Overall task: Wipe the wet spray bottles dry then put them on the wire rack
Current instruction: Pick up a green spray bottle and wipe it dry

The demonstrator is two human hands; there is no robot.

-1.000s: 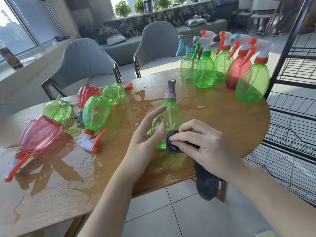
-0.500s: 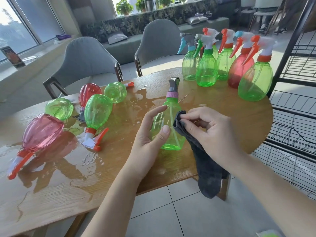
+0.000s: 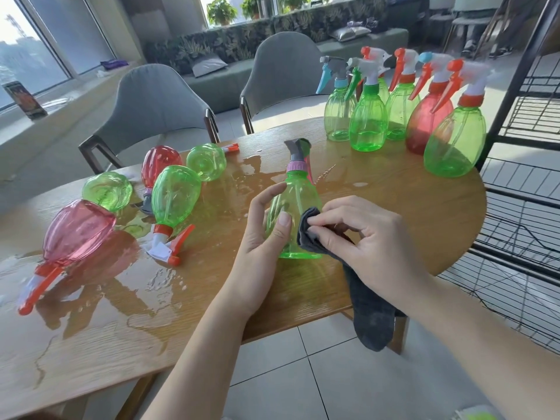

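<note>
A green spray bottle (image 3: 298,198) with a pink collar and grey trigger stands upright near the table's front edge. My left hand (image 3: 262,237) grips its left side, thumb across the front. My right hand (image 3: 363,237) pinches a dark grey cloth (image 3: 368,310) against the bottle's lower right side; the cloth's tail hangs off the table edge. Several wet bottles lie on their sides at the left, among them a pink one (image 3: 75,228) and a green one (image 3: 175,195). Several bottles stand upright at the back right (image 3: 368,122). The black wire rack (image 3: 521,207) stands at the right.
Water pools on the wooden table (image 3: 121,313) around the lying bottles and in the middle. Two grey chairs (image 3: 157,104) stand behind the table. A long bench with cushions runs along the far windows. Tiled floor lies below the table's front edge.
My right hand has slid the cloth up from the bottle's base to its lower right side. The bottle has been turned slightly. My left hand keeps its grip.
</note>
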